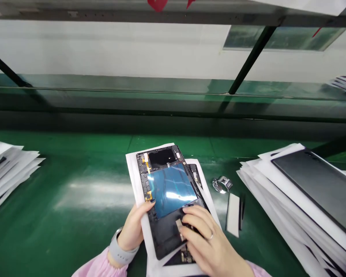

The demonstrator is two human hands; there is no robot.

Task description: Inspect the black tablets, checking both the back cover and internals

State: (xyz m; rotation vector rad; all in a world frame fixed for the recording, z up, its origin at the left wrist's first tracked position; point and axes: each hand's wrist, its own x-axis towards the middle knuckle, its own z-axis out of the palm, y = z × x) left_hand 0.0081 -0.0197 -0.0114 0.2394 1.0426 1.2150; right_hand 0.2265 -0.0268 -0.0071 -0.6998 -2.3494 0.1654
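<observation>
An opened tablet lies tilted on a white sheet, its inner parts facing up. A shiny blue film covers its middle, with orange flex cables along the left side. My left hand is closed on the left edge of tablet and sheet, thumb on top. My right hand curls its fingers over the lower right part of the tablet, beside a small pale strip; its thumb is hidden. Beneath lies a second opened tablet on another white sheet, mostly covered.
To the right on the green table lie a roll of silvery tape, a whitish flat bar and dark thin tweezers-like tools. Stacked white sheets with dark panels stand far right; another sheet stack is left.
</observation>
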